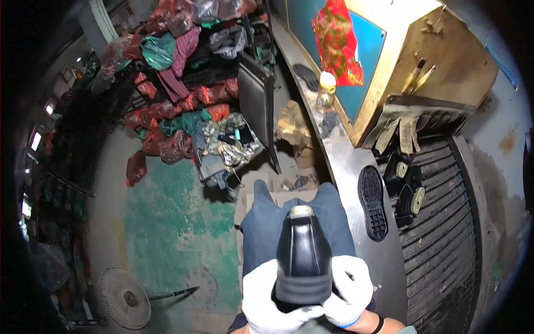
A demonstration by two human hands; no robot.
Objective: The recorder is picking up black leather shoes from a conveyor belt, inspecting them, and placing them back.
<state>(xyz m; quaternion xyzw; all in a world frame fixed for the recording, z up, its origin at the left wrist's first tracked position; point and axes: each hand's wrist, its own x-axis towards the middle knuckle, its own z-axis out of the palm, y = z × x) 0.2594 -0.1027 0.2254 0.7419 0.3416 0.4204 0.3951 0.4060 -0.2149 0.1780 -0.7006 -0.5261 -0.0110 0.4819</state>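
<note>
Shoe point(303, 250) (in gloved hands point(264, 298) point(351, 286)) points pale top point(300, 211) forward, long axis foreshortened.

Worn green floor point(167, 217) spreads left of the hands point(349, 289), bright openings point(36, 141) farther out; ahead, a black chair point(253, 92); rightward, a stained wall point(503, 125).

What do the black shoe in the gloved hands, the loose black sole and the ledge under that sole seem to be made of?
Black shoe: leather or a synthetic likeness, smooth and glossy, with pale streaks of reflected light.
Loose black sole: probably rubber or similar plastic, fairly matte, judging by its regular moulded pattern.
Ledge: apparently bare metal, grey with a dull sheen.
</note>
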